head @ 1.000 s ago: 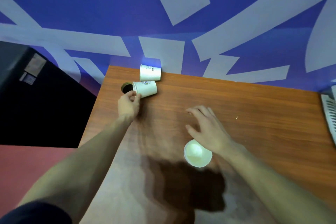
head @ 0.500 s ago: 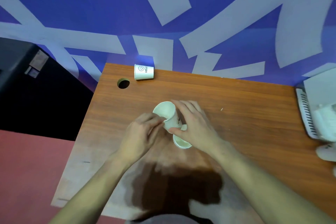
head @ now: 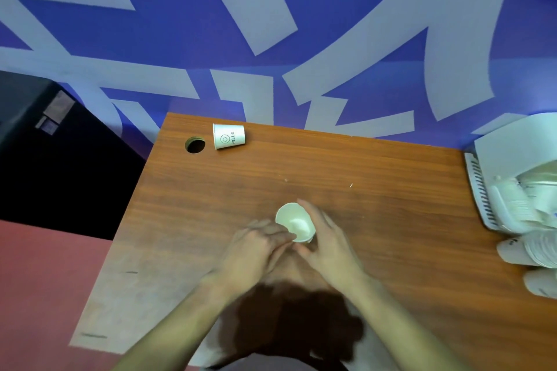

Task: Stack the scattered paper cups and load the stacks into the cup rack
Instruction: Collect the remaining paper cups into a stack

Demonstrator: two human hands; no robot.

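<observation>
Gripping the paper cup point(head: 294, 222) mid-desk point(head: 376, 220), right hand point(head: 327, 242) wraps it, left hand point(head: 256, 247) pinches its rim; HELLO cup point(head: 228, 136) lies at far edge, cup rack point(head: 512, 190) at right edge

Wooden desk point(head: 376, 190) with cable hole point(head: 195, 144), blue-and-white patterned wall point(head: 271, 24), reddish floor point(head: 45, 280), black cabinet point(head: 45, 159)

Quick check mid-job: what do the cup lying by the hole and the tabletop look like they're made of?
The white cup printed with a smiley and HELLO looks like matte paper: thin wall, rolled rim, no shine. The reddish-brown tabletop shows printed-looking wood grain with a smooth, low-sheen surface, so probably laminate rather than solid wood, though the view can't settle that.
</observation>
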